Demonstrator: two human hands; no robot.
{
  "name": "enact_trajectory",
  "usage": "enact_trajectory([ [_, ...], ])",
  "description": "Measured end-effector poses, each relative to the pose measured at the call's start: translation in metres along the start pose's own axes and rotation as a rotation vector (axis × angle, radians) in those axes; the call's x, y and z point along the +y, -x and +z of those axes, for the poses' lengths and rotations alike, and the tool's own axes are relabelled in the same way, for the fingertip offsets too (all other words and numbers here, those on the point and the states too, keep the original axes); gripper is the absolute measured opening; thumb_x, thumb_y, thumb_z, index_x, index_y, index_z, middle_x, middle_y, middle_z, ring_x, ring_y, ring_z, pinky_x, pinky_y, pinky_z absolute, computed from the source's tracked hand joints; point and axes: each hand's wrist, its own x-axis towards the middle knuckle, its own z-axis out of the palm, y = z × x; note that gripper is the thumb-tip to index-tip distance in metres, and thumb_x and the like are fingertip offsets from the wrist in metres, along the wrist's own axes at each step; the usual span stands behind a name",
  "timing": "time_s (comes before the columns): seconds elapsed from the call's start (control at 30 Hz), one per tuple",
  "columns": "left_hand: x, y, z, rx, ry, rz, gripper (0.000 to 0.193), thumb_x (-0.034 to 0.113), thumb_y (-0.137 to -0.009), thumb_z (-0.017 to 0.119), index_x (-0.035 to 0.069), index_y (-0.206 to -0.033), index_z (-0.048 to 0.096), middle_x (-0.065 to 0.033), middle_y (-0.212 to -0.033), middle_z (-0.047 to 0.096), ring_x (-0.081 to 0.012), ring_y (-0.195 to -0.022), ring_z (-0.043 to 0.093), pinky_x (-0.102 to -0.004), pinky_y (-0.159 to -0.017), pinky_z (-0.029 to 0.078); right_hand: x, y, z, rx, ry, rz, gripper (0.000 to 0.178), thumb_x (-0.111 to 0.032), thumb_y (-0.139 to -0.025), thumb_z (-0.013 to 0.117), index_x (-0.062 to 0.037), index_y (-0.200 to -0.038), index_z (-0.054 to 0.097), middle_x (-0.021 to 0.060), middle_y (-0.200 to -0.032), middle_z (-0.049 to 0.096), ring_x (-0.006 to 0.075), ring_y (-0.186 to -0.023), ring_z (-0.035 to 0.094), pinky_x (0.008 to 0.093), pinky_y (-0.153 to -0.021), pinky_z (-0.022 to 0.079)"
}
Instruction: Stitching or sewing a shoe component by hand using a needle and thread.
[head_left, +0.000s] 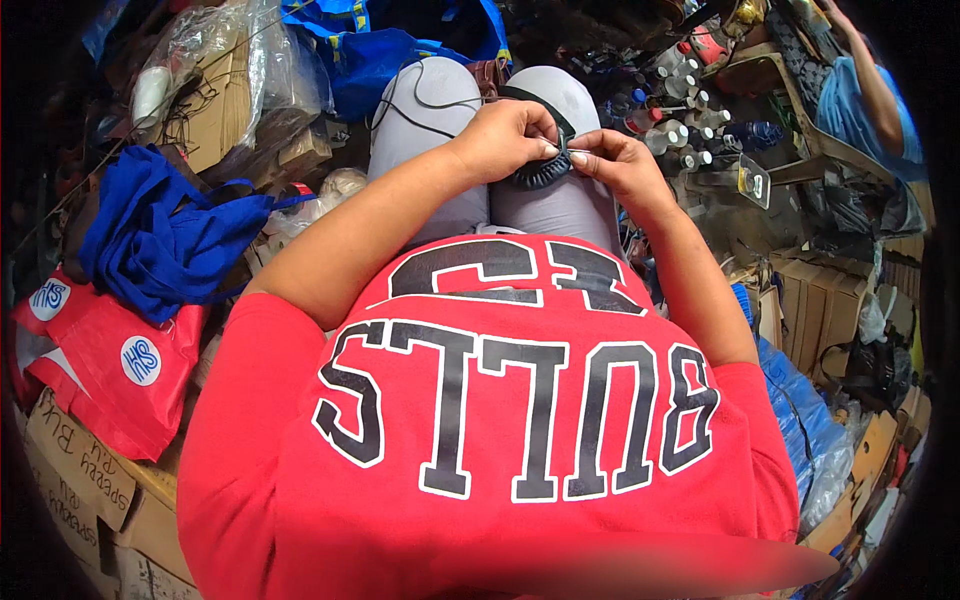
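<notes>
A small dark piece with a ridged, fringed-looking curved edge rests over my right thigh, up near the knee. Pinched at its upper left side is my left hand, fingers pressed together. From the right, my right hand pinches the same piece between thumb and fingers, the two hands almost meeting. A thin black cord trails across my left knee toward the left hand. Beyond the fingers, a dark band curves over my right knee. What exactly the fingertips grip is partly hidden.
Several capped bottles stand right of my knees. A blue bag lies ahead; blue cloth and a red bag lie left above cardboard boxes. Another person's arm shows at far right, above more cardboard.
</notes>
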Motion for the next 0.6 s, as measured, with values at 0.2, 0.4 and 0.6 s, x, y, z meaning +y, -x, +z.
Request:
enact_trajectory([
  [0.2,0.018,-0.007,-0.015,-0.03,-0.456,0.169,0.009,0.009,-0.074,0.068,0.004,-0.081,0.065,-0.008,-0.074,0.064,-0.0185,-0.066,0.06,-0.0299,-0.063,0.047,-0.005,-0.006,-0.004,-0.022,0.21,-0.044,0.011,-0.01,-0.079,0.07,-0.0023,-0.084,0.063,-0.0003,-0.079,0.062,0.0053,-0.07,0.055,0.019,-0.066,0.044],
  [0.4,0.026,0.011,-0.03,0.034,-0.637,0.211,0.01,0.009,-0.076,0.066,0.002,-0.082,0.062,-0.0113,-0.072,0.062,-0.0211,-0.069,0.06,-0.0318,-0.063,0.046,0.0,0.002,-0.027,-0.036,0.054,-0.062,0.012,-0.015,-0.081,0.068,-0.0057,-0.081,0.061,-0.0028,-0.079,0.059,0.0059,-0.078,0.053,0.0219,-0.076,0.041],
  [0.6,0.029,0.005,-0.02,-0.118,-0.542,0.073,0.009,0.008,-0.08,0.058,0.004,-0.088,0.061,-0.0125,-0.077,0.063,-0.0244,-0.071,0.061,-0.0348,-0.065,0.047,0.006,0.006,-0.024,-0.018,0.326,-0.238,0.013,-0.015,-0.079,0.07,-0.0044,-0.084,0.064,-0.0004,-0.091,0.053,0.0091,-0.087,0.051,0.0225,-0.076,0.041],
])
